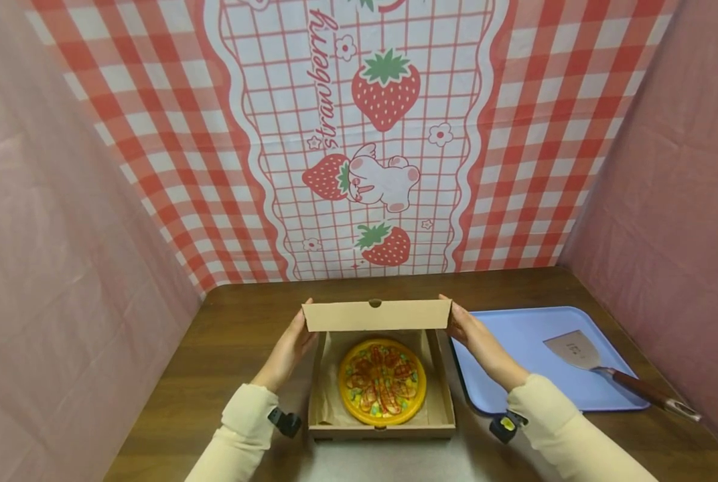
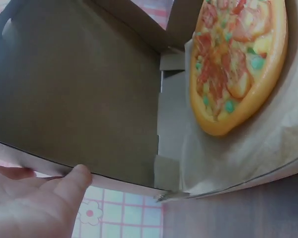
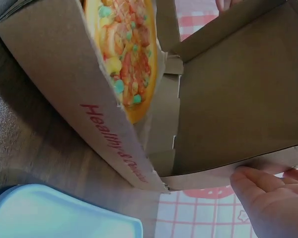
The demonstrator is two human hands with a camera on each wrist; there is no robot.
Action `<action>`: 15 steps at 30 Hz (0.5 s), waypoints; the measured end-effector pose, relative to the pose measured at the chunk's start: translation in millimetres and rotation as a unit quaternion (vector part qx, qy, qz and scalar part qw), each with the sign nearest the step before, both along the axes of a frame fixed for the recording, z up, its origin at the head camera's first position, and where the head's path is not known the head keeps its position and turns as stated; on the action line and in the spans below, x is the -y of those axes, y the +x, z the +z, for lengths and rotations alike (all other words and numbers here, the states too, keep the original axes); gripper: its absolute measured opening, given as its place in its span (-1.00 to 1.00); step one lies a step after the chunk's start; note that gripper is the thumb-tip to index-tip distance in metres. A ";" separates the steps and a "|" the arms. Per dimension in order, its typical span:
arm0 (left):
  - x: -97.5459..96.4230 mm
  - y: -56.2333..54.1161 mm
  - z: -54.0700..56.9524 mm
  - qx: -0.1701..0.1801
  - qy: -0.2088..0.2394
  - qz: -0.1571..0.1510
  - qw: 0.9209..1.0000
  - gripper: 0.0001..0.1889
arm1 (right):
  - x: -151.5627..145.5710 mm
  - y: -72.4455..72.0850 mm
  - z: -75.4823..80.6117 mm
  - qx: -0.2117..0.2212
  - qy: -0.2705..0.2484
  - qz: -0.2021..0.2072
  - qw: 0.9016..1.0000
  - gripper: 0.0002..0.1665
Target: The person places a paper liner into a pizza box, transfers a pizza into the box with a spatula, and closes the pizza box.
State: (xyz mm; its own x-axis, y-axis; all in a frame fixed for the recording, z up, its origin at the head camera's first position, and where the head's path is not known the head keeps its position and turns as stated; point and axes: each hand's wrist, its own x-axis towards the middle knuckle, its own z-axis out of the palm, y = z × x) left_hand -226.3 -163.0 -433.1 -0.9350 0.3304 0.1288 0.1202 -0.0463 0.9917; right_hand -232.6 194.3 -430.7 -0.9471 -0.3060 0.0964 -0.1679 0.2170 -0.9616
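Note:
A brown cardboard pizza box (image 1: 389, 434) stands on the table with its lid (image 1: 377, 316) raised. Inside lies a whole pizza (image 1: 383, 381) with a yellow crust, red slices and green bits, on brown paper. My left hand (image 1: 288, 351) holds the lid's left side; the left wrist view has its thumb (image 2: 79, 179) at the edge of the lid's side wall. On the opposite side my right hand (image 1: 482, 341) holds the lid, with its thumb (image 3: 248, 181) against that wall in the right wrist view. Red lettering marks the box's outer side.
Right of the box lies a light blue tray (image 1: 504, 328). A spatula (image 1: 576, 349) with a wide metal blade rests on it, its dark wooden handle reaching past the tray's edge. Behind the wooden table (image 1: 244, 314) hangs a strawberry-print cloth (image 1: 389, 154); pink curtains flank both sides.

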 end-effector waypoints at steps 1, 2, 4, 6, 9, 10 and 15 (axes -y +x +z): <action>-0.1 0.7 0.1 -0.005 -0.006 0.000 1.000 -0.27 | -0.7 1.2 0.8 -0.001 0.002 0.004 1.000 -0.23; 0.0 1.3 -0.3 -0.010 -0.013 0.000 1.000 -0.29 | -1.4 2.3 1.0 -0.001 0.005 0.008 1.000 -0.25; 0.7 2.9 -1.7 -0.015 -0.029 0.003 0.999 -0.32 | -2.9 4.2 0.5 -0.001 0.015 0.015 1.000 -0.26; 2.0 5.0 -3.5 -0.013 -0.055 0.014 0.998 -0.33 | -4.2 6.4 -0.9 -0.002 0.029 0.014 0.999 -0.26; 4.4 8.5 -6.1 -0.016 -0.096 0.027 0.995 -0.28 | -6.1 9.9 -3.4 -0.009 0.056 0.018 0.998 -0.21; 5.2 9.8 -6.8 -0.017 -0.111 0.030 0.993 -0.25 | -6.5 11.0 -4.0 -0.013 0.060 0.020 0.998 -0.19; 8.0 14.2 -9.5 -0.012 -0.151 0.027 0.988 -0.14 | -8.9 14.2 -6.4 -0.026 0.063 0.041 0.997 -0.07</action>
State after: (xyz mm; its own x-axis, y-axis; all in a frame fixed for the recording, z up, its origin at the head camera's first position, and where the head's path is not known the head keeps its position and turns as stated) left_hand -212.1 -171.0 -442.5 -0.9503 0.3066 0.0541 0.1379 0.2588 0.9560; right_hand -218.4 203.2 -437.1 -0.9133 -0.3946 0.1008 -0.2392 0.3194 -0.9169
